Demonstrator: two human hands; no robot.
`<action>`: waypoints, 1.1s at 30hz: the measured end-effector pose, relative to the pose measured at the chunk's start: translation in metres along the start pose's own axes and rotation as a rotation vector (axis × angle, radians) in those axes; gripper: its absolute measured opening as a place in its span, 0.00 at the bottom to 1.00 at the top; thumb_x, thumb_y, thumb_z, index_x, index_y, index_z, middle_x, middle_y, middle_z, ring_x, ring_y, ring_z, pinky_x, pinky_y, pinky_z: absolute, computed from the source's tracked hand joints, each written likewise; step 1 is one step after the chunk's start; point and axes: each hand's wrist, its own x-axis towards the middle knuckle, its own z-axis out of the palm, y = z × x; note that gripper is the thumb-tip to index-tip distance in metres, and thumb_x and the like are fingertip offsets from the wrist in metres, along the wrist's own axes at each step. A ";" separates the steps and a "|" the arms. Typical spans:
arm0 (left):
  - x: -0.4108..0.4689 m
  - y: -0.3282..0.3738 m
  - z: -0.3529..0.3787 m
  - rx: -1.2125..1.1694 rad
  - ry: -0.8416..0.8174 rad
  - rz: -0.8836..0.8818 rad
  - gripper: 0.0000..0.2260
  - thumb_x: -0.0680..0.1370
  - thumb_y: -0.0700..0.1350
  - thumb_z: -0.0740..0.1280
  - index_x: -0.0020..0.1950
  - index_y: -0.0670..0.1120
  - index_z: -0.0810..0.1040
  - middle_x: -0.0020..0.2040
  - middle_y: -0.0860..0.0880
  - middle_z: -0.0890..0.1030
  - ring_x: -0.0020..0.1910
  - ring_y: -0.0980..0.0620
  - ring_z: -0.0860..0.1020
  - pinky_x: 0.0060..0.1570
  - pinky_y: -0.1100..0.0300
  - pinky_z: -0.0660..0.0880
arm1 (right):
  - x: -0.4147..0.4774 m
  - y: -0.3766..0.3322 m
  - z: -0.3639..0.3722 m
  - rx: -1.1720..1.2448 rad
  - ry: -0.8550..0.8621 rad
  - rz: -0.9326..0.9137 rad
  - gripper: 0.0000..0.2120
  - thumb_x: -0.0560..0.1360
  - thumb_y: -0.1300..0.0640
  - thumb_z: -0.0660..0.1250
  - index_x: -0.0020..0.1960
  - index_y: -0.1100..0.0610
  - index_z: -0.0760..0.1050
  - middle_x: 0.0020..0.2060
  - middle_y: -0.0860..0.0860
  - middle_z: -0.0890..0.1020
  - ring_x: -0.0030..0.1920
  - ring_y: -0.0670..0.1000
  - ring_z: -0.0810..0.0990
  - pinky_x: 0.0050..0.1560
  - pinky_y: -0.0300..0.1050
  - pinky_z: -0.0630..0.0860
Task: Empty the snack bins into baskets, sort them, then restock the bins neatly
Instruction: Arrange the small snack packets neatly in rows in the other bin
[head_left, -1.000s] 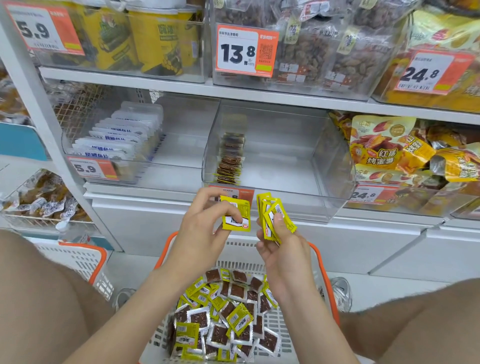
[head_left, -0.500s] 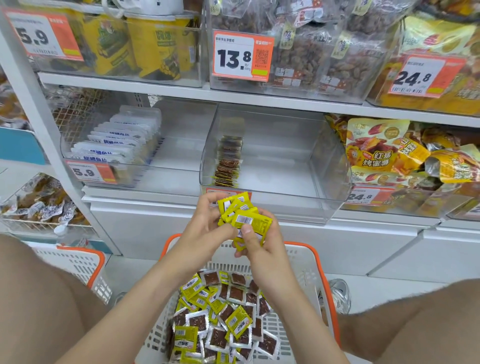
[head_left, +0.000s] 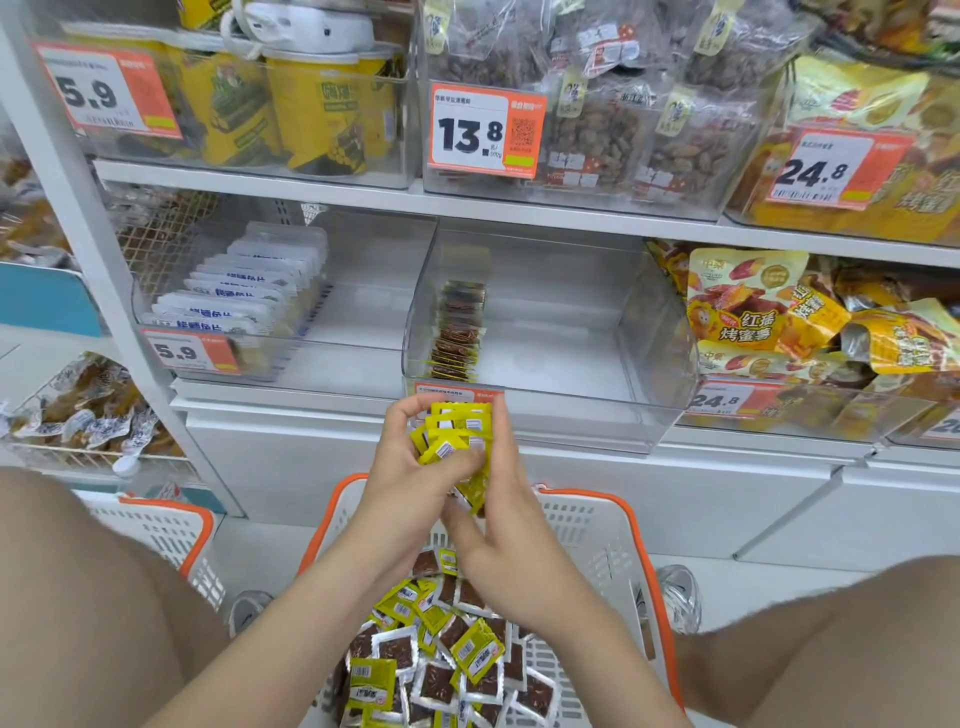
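The stack of sachets (head_left: 457, 436) is made of small square packets, bright yellow with white barcode labels. They are fanned unevenly, so several corners stick out. Both hands hold it between them. The left hand (head_left: 410, 467) curls its fingers over the top and left side of the stack, with the thumb lying across the front. The right hand (head_left: 498, 530) grips from below and from the right, its fingers wrapped up along the stack's right edge.

Directly beneath the hands sits a white basket (head_left: 613, 525) with an orange rim. It holds loose sachets (head_left: 441, 649) in a jumbled heap. Some lie yellow side up; others show a silver-edged window with dark brown contents.

Just beyond the fingertips, on the shelf, stands a clear bin (head_left: 561, 332). A row of sachets (head_left: 457, 332) stands on edge along its left wall. An orange price label (head_left: 457, 393) on the bin's front is partly hidden by the hands.

Left of the hands, the neighbouring bin holds white packets (head_left: 244, 291) with blue print, behind a 5.9 tag (head_left: 187, 352). To the right lie yellow sweet-potato bags (head_left: 753, 312). Lower left, beside the person's left knee, is a second basket (head_left: 171, 525), also white with an orange rim. On the shelf above are yellow tubs (head_left: 311, 109) and bags of nuts (head_left: 623, 130).
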 end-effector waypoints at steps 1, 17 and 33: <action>0.000 0.001 -0.001 -0.043 0.011 -0.044 0.24 0.75 0.31 0.74 0.66 0.50 0.76 0.52 0.44 0.87 0.47 0.47 0.86 0.43 0.55 0.82 | -0.002 -0.002 -0.001 -0.057 -0.023 -0.011 0.49 0.82 0.52 0.67 0.82 0.43 0.29 0.82 0.38 0.54 0.80 0.38 0.53 0.80 0.44 0.60; -0.007 0.039 -0.011 -0.136 -0.469 -0.467 0.11 0.70 0.35 0.69 0.51 0.42 0.82 0.44 0.41 0.81 0.36 0.47 0.81 0.31 0.58 0.77 | 0.019 -0.012 -0.042 -0.405 -0.047 -0.265 0.46 0.65 0.37 0.82 0.74 0.49 0.64 0.68 0.42 0.67 0.70 0.43 0.69 0.68 0.44 0.71; 0.004 0.043 0.011 -0.307 -0.549 -0.469 0.16 0.75 0.42 0.72 0.62 0.49 0.80 0.59 0.42 0.79 0.50 0.44 0.78 0.57 0.43 0.75 | 0.049 -0.022 -0.086 -0.606 -0.091 -0.135 0.52 0.62 0.20 0.69 0.80 0.44 0.64 0.69 0.43 0.79 0.69 0.49 0.77 0.68 0.51 0.74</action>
